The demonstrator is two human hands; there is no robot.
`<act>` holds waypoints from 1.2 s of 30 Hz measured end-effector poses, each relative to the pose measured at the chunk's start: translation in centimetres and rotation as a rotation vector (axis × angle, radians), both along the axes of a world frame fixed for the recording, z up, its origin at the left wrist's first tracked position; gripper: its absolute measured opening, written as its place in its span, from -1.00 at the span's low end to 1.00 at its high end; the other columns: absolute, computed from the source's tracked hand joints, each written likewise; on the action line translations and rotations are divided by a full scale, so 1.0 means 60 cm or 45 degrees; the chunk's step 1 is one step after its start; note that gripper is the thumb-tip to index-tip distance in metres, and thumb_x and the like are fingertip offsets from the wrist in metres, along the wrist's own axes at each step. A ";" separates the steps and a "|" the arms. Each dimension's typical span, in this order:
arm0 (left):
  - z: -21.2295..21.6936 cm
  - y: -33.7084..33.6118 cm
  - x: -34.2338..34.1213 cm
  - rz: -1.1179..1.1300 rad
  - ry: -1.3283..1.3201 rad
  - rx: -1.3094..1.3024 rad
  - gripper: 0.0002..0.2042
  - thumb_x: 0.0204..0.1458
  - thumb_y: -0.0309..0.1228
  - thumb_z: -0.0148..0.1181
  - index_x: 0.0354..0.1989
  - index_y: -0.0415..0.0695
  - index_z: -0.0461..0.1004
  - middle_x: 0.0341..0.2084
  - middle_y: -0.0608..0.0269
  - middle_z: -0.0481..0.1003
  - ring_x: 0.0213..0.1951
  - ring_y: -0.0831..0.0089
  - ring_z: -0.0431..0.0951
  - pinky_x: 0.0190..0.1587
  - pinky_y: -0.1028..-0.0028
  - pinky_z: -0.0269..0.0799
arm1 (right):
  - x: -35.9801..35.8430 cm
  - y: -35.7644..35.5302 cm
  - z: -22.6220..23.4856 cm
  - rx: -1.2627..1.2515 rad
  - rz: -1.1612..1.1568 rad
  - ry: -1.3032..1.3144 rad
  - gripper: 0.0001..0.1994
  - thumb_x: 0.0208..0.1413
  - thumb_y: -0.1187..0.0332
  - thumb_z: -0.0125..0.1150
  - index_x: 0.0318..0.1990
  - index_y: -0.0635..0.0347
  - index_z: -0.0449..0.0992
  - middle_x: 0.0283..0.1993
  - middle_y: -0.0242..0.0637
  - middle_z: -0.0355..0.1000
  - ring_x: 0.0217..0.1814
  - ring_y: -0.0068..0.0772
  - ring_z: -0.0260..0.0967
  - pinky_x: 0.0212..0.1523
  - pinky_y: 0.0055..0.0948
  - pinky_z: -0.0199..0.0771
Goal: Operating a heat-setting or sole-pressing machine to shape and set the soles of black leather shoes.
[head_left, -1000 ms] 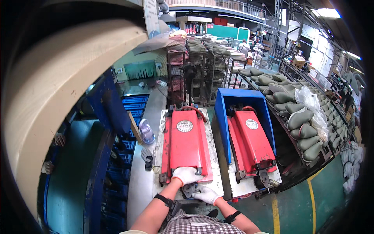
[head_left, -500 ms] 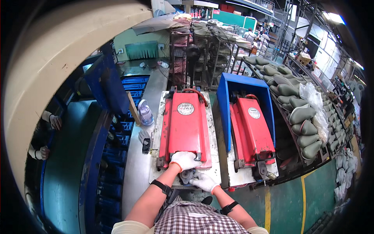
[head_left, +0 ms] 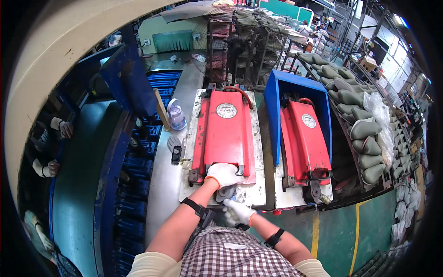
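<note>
In front of me lies a machine with a red metal cover (head_left: pixel 224 134), resting on a worn white base plate (head_left: pixel 258 180). My left hand (head_left: pixel 224 175), in a white glove, is closed around the handle at the cover's near end. Just below it juts a round grey metal part (head_left: pixel 225 194). On its near side is my right hand (head_left: pixel 238 212), also gloved, with its fingers curled in. Whatever those fingers may hold is hidden.
Right of it, a second red machine (head_left: pixel 302 143) stands inside a blue metal hood (head_left: pixel 272 115). Racks of grey-green shoe forms (head_left: pixel 364 129) line the right. Left are a water bottle (head_left: pixel 176 115), a grey glove (head_left: pixel 174 142) and a green conveyor belt (head_left: pixel 80 184) with another person's hands (head_left: pixel 66 129) beside it.
My right hand has shifted from the right side of the round grey part to its near side, and its fingers have curled. My left hand stays on the handle. The whole view has shifted slightly.
</note>
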State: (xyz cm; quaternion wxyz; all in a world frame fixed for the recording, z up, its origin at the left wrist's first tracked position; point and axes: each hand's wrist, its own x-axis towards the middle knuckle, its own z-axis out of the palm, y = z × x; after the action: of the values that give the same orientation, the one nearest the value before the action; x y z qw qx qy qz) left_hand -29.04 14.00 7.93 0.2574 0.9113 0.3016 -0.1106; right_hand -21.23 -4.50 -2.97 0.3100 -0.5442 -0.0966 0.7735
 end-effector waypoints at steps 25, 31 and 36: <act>0.248 0.055 -0.016 -0.005 -0.786 0.666 -0.67 0.01 -0.16 0.36 -0.07 0.01 0.60 -0.27 0.12 0.65 -0.15 0.15 0.67 -0.06 0.24 0.53 | 0.067 0.120 0.096 0.555 -0.051 -0.908 -0.52 0.36 0.09 0.14 0.26 0.26 0.42 -0.08 -0.08 0.59 -0.17 -0.30 0.60 -0.13 -0.38 0.62; 0.238 0.099 -0.028 0.074 -1.163 1.255 -0.32 -0.04 -0.06 0.43 0.29 0.01 0.45 0.29 0.08 0.40 0.36 0.01 0.31 0.47 -0.11 0.00 | 0.034 0.285 0.061 0.730 -0.097 -1.972 -0.12 0.03 -0.03 0.40 0.46 0.19 0.22 0.47 0.35 0.09 0.49 0.34 0.11 0.48 -0.04 0.16; 0.247 0.117 -0.053 0.118 -1.138 1.290 -0.29 -0.05 -0.04 0.43 0.34 0.07 0.43 0.35 0.14 0.38 0.40 0.01 0.27 0.50 -0.04 -0.06 | 0.019 0.343 0.048 0.586 0.008 -2.044 -0.08 -0.10 0.05 0.50 0.47 -0.04 0.23 0.49 0.27 0.07 0.39 0.33 0.24 0.36 0.03 0.37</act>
State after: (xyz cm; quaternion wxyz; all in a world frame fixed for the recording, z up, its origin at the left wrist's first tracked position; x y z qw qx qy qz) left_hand -32.20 21.00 22.73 -0.0972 0.8637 0.2196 0.4431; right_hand -20.09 16.08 -0.12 0.2482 -0.8528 -0.4455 0.1124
